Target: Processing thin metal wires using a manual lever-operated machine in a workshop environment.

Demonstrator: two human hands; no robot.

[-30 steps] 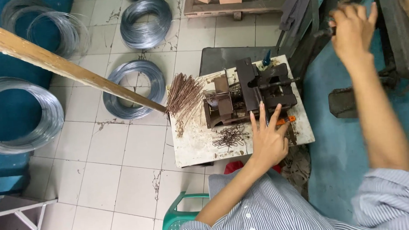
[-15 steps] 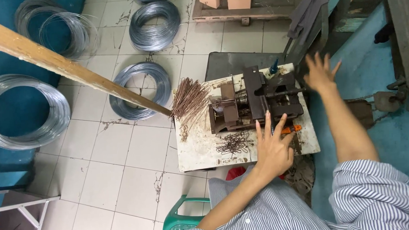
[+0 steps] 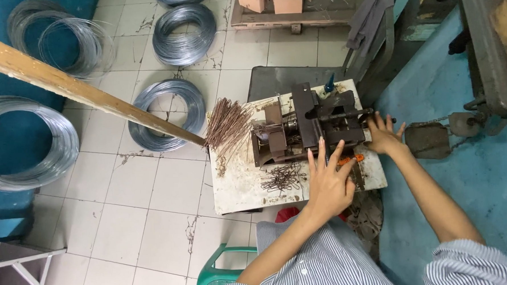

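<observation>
While seated at small white counter (image 3: 238, 183), left hand (image 3: 328, 182) hovers flat, fingers spread, empty, over counter edge at 6 o'clock of dark metal bending machine (image 3: 307, 126). Right hand (image 3: 383, 134) at 3 o'clock of machine, fingers open, touching its horizontal lever bar (image 3: 349, 115), not clenched. Pile of bent wire pieces (image 3: 283, 177) just at 9 o'clock of left hand. Bundle of straight brown wires (image 3: 227, 126) at 9 o'clock of machine. Wire coils (image 3: 167, 115) on tiled floor.

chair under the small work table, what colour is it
Green plastic chair, its curved back showing at the bottom of the head view.
</observation>
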